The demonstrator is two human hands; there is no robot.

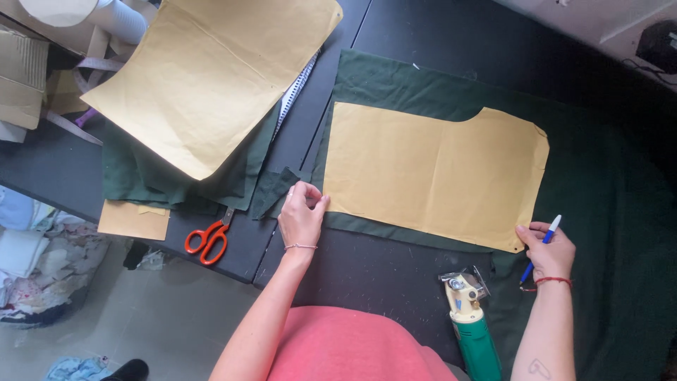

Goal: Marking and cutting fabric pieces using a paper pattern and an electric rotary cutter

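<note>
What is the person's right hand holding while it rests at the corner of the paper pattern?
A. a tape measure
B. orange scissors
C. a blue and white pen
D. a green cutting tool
C: the right hand grips a blue and white pen at the lower right corner of the paper pattern; the orange scissors lie untouched on the table.
</note>
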